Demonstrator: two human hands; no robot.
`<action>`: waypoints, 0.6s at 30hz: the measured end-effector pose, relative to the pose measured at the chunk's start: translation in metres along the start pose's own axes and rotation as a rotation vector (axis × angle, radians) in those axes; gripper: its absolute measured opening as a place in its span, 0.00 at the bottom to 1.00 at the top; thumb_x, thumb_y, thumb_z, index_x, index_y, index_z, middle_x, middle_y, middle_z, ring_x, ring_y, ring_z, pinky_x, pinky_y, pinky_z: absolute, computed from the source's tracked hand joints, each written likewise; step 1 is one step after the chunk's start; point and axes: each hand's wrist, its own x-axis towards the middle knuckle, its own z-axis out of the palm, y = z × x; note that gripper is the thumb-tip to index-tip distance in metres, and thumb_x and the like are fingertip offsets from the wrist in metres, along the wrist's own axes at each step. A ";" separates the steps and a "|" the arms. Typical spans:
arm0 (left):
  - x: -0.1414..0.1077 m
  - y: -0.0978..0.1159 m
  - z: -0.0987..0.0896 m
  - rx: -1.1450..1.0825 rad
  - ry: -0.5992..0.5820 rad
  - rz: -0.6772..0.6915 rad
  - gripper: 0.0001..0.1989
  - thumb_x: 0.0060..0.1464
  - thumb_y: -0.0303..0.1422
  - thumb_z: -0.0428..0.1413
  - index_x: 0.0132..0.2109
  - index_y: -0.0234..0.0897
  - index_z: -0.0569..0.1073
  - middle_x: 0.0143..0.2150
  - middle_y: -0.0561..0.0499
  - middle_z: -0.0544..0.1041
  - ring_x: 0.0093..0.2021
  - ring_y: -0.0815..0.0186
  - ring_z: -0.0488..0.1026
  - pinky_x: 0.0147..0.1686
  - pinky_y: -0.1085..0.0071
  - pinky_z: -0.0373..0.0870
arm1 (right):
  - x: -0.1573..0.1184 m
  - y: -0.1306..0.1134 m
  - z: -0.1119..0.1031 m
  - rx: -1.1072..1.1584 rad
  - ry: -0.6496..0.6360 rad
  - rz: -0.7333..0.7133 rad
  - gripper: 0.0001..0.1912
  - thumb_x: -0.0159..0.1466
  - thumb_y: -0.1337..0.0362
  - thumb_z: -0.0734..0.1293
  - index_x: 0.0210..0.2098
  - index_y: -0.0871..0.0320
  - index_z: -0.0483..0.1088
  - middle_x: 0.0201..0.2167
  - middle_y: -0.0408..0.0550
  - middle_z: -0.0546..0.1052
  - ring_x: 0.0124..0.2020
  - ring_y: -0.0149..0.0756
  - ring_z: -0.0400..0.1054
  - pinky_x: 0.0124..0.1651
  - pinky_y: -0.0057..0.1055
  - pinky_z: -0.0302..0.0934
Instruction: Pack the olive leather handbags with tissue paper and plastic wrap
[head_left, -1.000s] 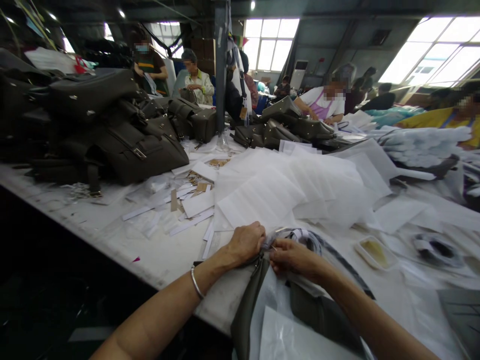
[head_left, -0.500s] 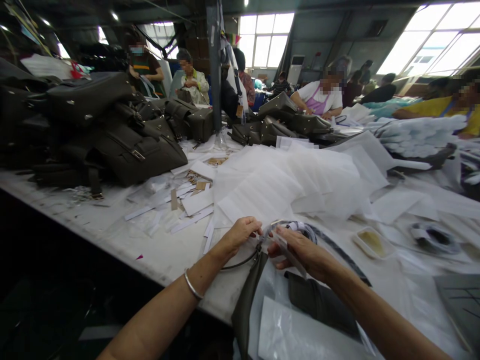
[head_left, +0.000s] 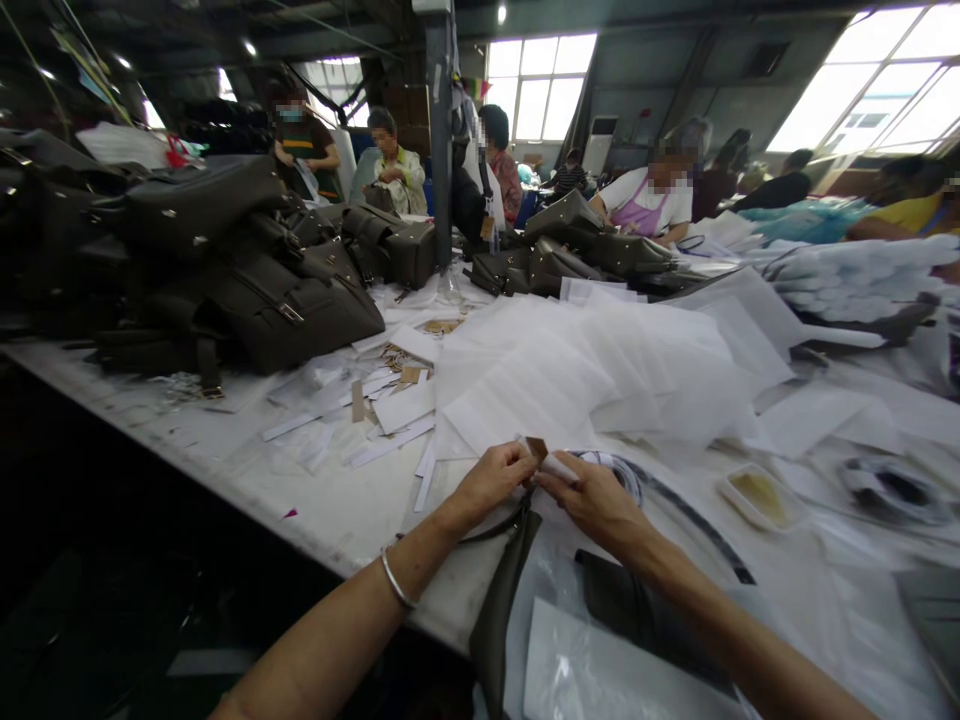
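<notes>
Above the top corner of a dark olive bag (head_left: 504, 605), my two hands meet with their fingers bent inward. Between them is a small brown and white tag (head_left: 537, 449). My right hand (head_left: 592, 500) pinches its white part. My left hand (head_left: 495, 485) is closed at the tag's left edge beside the strap end; what exactly its fingertips grip is hidden. A dark strap (head_left: 495, 528) runs under my left wrist. Clear plastic and a white sheet (head_left: 592, 660) lie over the bag's front, with a dark flap (head_left: 619, 595) beside them.
White foam sheets (head_left: 555, 370) spread beyond my hands. Dark bags (head_left: 285, 300) are heaped at the left, near loose paper strips and cards (head_left: 401, 405). At the right are a plastic dish (head_left: 763, 495) and a coiled cord (head_left: 892, 488). Several people work across the table.
My hands have come together. The right fingers, spread before, now pinch the tag, whose brown face has come into view. The view has shifted slightly.
</notes>
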 end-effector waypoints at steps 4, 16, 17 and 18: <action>0.000 0.000 -0.001 -0.026 -0.017 -0.020 0.16 0.52 0.45 0.57 0.30 0.35 0.69 0.27 0.54 0.68 0.29 0.70 0.65 0.32 0.73 0.60 | 0.006 -0.004 0.001 0.001 0.132 -0.113 0.09 0.62 0.56 0.67 0.37 0.53 0.74 0.35 0.47 0.75 0.39 0.41 0.68 0.43 0.35 0.60; -0.001 -0.002 -0.002 -0.130 0.027 -0.050 0.17 0.52 0.45 0.57 0.28 0.36 0.66 0.25 0.55 0.68 0.27 0.71 0.64 0.32 0.73 0.61 | 0.024 0.014 -0.002 0.545 -0.191 0.169 0.21 0.50 0.49 0.76 0.25 0.57 0.67 0.14 0.33 0.60 0.15 0.23 0.48 0.18 0.25 0.42; -0.001 -0.004 -0.002 -0.133 0.046 -0.049 0.16 0.52 0.45 0.57 0.29 0.36 0.66 0.25 0.55 0.68 0.27 0.71 0.64 0.32 0.73 0.61 | 0.023 0.014 -0.002 0.543 -0.193 0.174 0.21 0.49 0.50 0.77 0.24 0.58 0.67 0.14 0.34 0.60 0.15 0.23 0.49 0.18 0.24 0.43; -0.001 -0.005 -0.002 -0.137 0.055 -0.047 0.16 0.52 0.45 0.57 0.31 0.36 0.67 0.25 0.55 0.68 0.27 0.71 0.65 0.32 0.73 0.62 | 0.022 0.013 -0.003 0.543 -0.197 0.173 0.21 0.48 0.51 0.78 0.24 0.58 0.67 0.15 0.34 0.62 0.16 0.23 0.50 0.18 0.24 0.45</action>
